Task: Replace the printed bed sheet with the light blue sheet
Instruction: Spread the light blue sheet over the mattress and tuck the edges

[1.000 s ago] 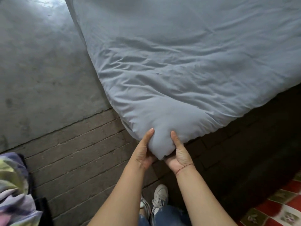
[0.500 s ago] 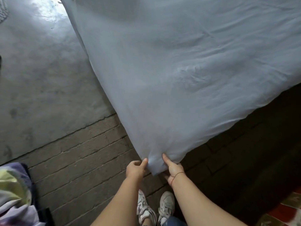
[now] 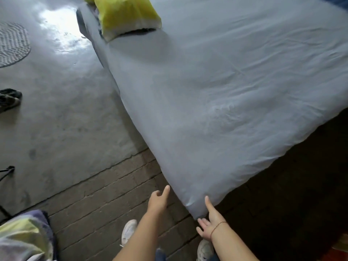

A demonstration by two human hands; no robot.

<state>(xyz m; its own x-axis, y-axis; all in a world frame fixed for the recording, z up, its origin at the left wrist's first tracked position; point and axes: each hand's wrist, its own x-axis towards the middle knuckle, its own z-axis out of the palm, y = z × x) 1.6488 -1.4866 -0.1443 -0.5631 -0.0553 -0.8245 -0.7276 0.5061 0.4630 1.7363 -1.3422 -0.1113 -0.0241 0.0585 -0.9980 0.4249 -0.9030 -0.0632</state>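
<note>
While the light blue sheet (image 3: 216,102) lies spread over the bed ahead of both hands, its near corner hangs down between them. The left hand (image 3: 157,201) hovers just beside the sheet's left edge, not touching it, with one finger straight, the others loosely bent, and nothing in its grip. The right hand (image 3: 209,224) is spread wide under the corner, one finger laid up against the cloth, and it grips nothing. Far beyond the left hand, a yellow pillow (image 3: 126,15) rests on the sheet. A crumpled printed sheet (image 3: 22,236) lies well out to the left of the left arm. White shoes (image 3: 129,230) stand on the brick floor (image 3: 98,200) below the hands.
</note>
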